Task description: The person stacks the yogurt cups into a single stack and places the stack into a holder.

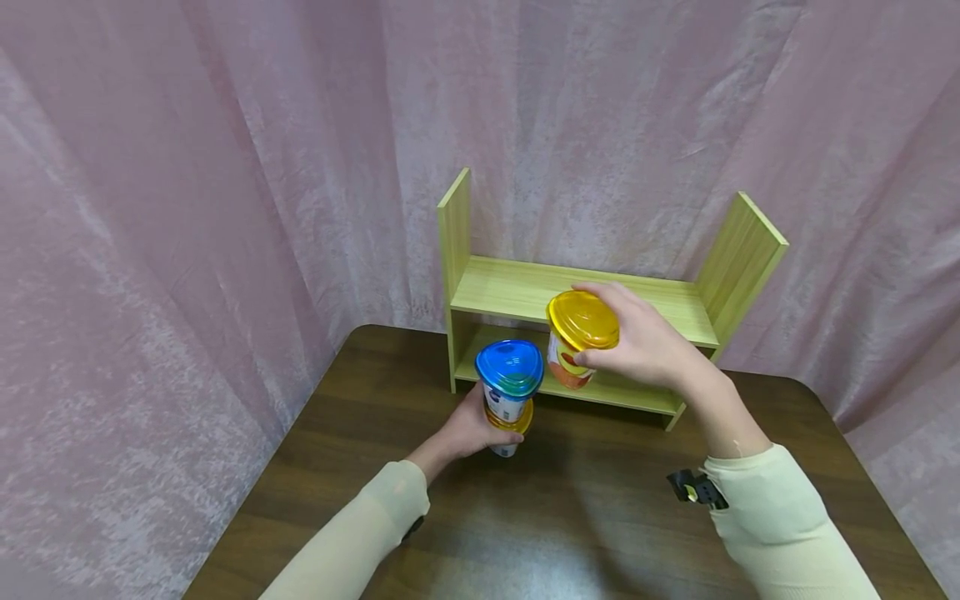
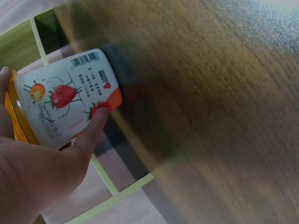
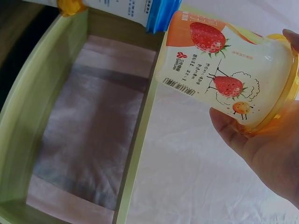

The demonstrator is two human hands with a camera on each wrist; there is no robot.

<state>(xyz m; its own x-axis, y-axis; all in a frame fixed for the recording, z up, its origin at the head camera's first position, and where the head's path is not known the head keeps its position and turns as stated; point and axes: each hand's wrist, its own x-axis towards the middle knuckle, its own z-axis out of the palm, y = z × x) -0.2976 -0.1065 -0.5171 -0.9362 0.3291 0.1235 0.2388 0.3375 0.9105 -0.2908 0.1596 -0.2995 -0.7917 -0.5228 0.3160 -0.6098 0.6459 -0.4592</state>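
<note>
My left hand grips a yellow-lidded yogurt cup, its white side printed with strawberries and a barcode. On top of that cup stands a blue-lidded yogurt cup. Whether the lower cup touches the table I cannot tell. Up and to the right, my right hand holds a second yellow-lidded yogurt cup in front of the shelf, thumb on its near side and fingers behind. In the right wrist view, this cup shows the same strawberry print, and its base is close to the blue lid.
Behind the cups stands a light-wood two-tier shelf with tall side panels. It rests on a dark wooden table. Pink curtains hang behind and at both sides.
</note>
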